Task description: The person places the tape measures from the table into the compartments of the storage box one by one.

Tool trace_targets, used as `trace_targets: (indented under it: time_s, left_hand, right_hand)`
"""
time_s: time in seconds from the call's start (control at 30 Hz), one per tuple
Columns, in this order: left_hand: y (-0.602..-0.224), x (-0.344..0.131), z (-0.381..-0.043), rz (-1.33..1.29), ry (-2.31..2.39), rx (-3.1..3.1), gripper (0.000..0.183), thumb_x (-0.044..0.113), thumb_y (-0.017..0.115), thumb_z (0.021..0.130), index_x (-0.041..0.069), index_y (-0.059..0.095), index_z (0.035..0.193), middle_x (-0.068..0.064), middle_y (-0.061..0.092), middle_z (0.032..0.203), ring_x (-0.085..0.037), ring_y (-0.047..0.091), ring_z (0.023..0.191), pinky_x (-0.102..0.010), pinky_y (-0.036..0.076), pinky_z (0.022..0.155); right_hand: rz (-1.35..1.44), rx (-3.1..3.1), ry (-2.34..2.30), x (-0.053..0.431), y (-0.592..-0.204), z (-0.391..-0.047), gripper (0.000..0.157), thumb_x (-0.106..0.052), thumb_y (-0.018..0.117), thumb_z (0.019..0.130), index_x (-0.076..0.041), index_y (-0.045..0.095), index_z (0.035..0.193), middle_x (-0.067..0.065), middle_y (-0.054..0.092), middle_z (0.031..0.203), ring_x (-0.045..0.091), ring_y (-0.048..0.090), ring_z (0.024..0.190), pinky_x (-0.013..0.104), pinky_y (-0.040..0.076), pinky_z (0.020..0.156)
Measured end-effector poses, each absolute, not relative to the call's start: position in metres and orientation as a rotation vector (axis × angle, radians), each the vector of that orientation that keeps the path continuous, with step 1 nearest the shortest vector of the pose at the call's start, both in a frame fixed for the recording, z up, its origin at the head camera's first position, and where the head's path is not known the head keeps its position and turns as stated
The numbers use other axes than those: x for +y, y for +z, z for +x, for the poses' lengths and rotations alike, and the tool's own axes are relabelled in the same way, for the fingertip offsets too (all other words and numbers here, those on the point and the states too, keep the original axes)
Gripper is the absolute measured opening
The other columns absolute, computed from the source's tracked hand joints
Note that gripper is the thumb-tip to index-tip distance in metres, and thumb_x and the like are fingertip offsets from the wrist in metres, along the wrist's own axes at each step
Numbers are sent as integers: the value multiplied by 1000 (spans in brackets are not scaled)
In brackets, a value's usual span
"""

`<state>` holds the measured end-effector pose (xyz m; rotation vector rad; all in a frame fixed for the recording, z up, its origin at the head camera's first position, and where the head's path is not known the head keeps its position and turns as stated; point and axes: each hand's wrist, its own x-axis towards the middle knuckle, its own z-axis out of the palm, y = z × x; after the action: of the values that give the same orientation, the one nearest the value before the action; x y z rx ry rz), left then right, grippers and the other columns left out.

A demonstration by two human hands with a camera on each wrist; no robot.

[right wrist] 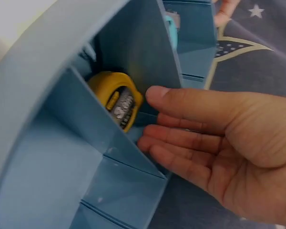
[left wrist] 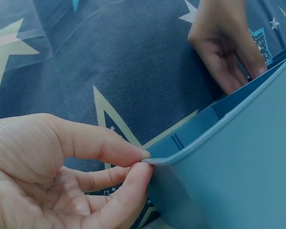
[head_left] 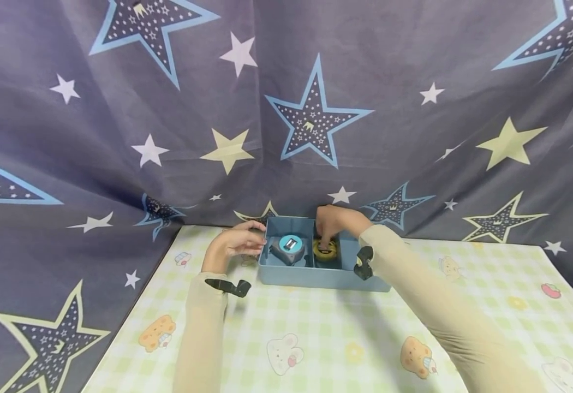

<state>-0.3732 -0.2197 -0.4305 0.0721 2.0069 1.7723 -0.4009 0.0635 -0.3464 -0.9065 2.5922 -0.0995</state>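
Observation:
A blue-grey divided storage box [head_left: 316, 279] stands at the back of the table. At its left end, my left hand [left wrist: 52, 167] pinches the corner of the rim between thumb and fingertips. My right hand [head_left: 338, 221] reaches down into the middle compartment from behind. There a yellow and black tape measure [right wrist: 117, 100] leans by the divider, and in the right wrist view the thumb and loosely extended fingers [right wrist: 186, 138] are just beside it, not closed round it. The left compartment holds a dark grey tape measure with a turquoise face [head_left: 290, 245].
The right compartment [right wrist: 52, 157] of the box lies partly behind the right forearm in the head view. A green-checked tablecloth [head_left: 247, 333] with cartoon prints covers the table. Close behind the box hangs a dark curtain [head_left: 286, 185] with stars.

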Motion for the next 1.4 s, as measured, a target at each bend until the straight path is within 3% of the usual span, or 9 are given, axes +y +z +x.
trace_targets:
  time_s: [0.17, 0.33, 0.73, 0.97, 1.2, 1.4]
  left_hand:
    - [-431, -222, -375, 79, 1775, 2009, 46, -4, 58, 95, 0, 38, 137, -1, 54, 88, -10, 60, 74, -22, 59, 72]
    - [-431, -220, -377, 90, 1780, 1996, 50, -4, 57, 96, -1, 36, 140, -1, 54, 89, -9, 60, 75, -22, 59, 72]
    - [-431, -221, -378, 85, 1779, 1994, 52, -2, 58, 96, 0, 34, 141, -1, 53, 93, -10, 61, 77, -23, 58, 75]
    - [-426, -223, -378, 108, 1762, 2021, 49, 0, 60, 95, 2, 37, 138, 6, 50, 74, -9, 60, 76, -22, 58, 76]
    - [-428, -224, -373, 97, 1755, 2012, 44, -1, 59, 95, 4, 38, 134, 0, 52, 93, -9, 60, 76, -21, 58, 74]
    - [-433, -222, -375, 110, 1761, 1998, 44, -1, 59, 95, 3, 38, 134, 0, 52, 93, -8, 60, 76, -22, 58, 75]
  right_hand:
    - [-1031, 2581, -203, 75, -332, -395, 29, -13, 84, 80, -1, 78, 106, 12, 78, 103, 19, 72, 88, 33, 61, 83]
    - [-1140, 2552, -420, 101, -315, -389, 34, -5, 81, 82, 6, 73, 114, 19, 76, 109, 30, 74, 100, 36, 62, 87]
    - [-1015, 2658, -670, 158, -295, -369, 35, -9, 78, 88, 3, 70, 120, 19, 75, 108, 27, 74, 97, 39, 61, 86]
    - [-1047, 2708, -678, 195, -294, -349, 35, -11, 78, 89, 0, 70, 121, 15, 74, 115, 26, 73, 99, 39, 61, 84]
    - [-1052, 2691, -629, 225, -305, -326, 41, -17, 79, 89, 0, 68, 126, 17, 72, 122, 23, 73, 98, 37, 62, 83]
    - [-1080, 2671, -548, 251, -314, -312, 45, -22, 81, 87, 0, 68, 123, 15, 72, 119, 28, 72, 98, 39, 61, 85]
